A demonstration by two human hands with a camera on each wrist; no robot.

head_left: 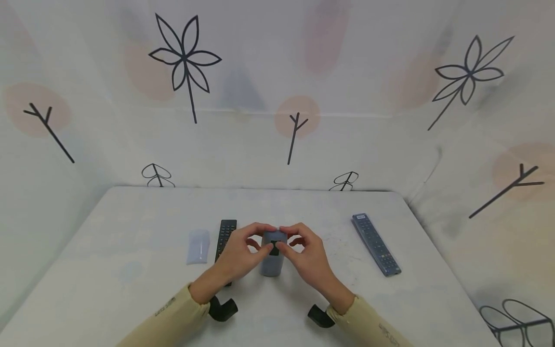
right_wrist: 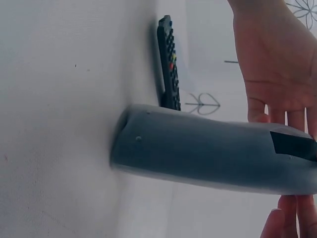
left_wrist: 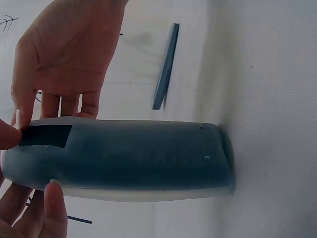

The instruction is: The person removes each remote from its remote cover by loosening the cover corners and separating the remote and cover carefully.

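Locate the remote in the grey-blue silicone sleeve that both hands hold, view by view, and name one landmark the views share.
Head: remote in the grey-blue silicone sleeve at centre, between left hand and right hand.
Left wrist: it spans the frame, one end on the white table.
Right wrist: it crosses the lower half.
Shared landmark: the sleeve's black rectangular cutout.

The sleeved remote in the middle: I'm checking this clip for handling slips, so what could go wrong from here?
The sleeved remote is pinched only at its far end by the left hand and right hand, so its near end on the table might skid. It could also swing and knock the black remote lying just beside it.
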